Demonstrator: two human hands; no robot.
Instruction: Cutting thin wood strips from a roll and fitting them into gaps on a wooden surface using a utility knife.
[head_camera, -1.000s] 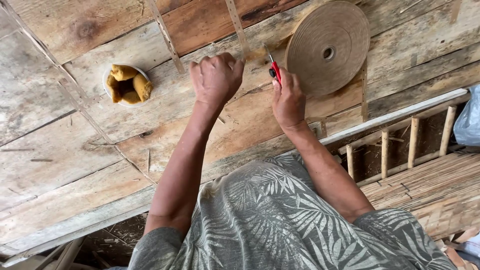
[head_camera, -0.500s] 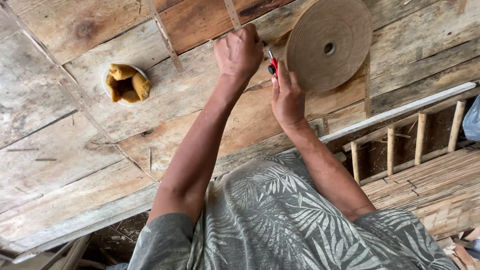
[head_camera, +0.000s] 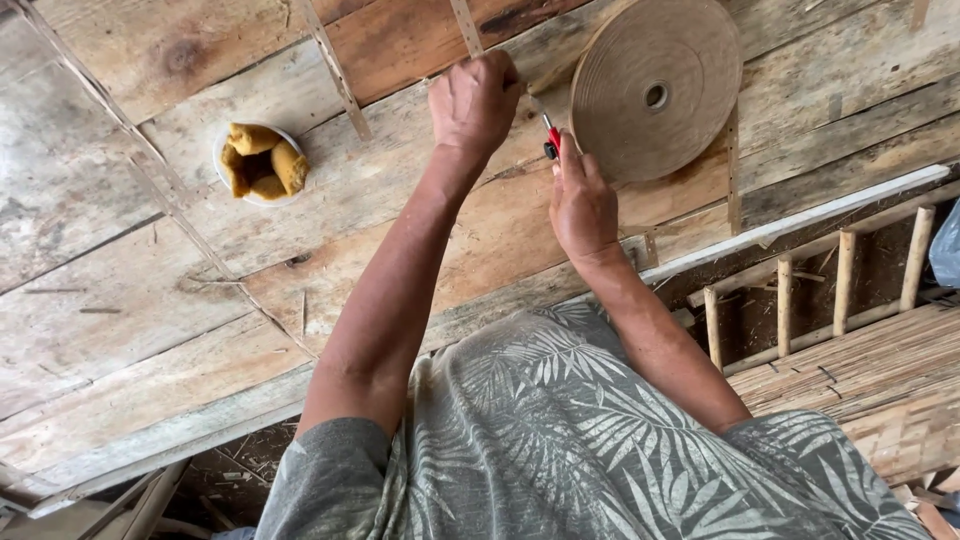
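The left hand (head_camera: 478, 100) is closed in a fist around a thin pale strip (head_camera: 466, 25), which runs from the fist to the far edge of the head view. The right hand (head_camera: 580, 200) is wrapped around a small cutter with a red and black handle (head_camera: 550, 140); its tip points toward the left fist, and the two hands sit just beside each other. Whether the blade touches the strip cannot be told.

Just to the right of both hands, a large flat roll of tan strip material (head_camera: 655, 90) lies on its side on the weathered plank table (head_camera: 120, 250), its centre hole showing. Well to the left of the hands stands a small white bowl holding yellowish sponge pieces (head_camera: 257, 163). Another thin strip (head_camera: 335, 75) lies across the boards between the bowl and the left hand. At the near right, beyond the table edge, a bamboo slat frame (head_camera: 840, 290) stands.
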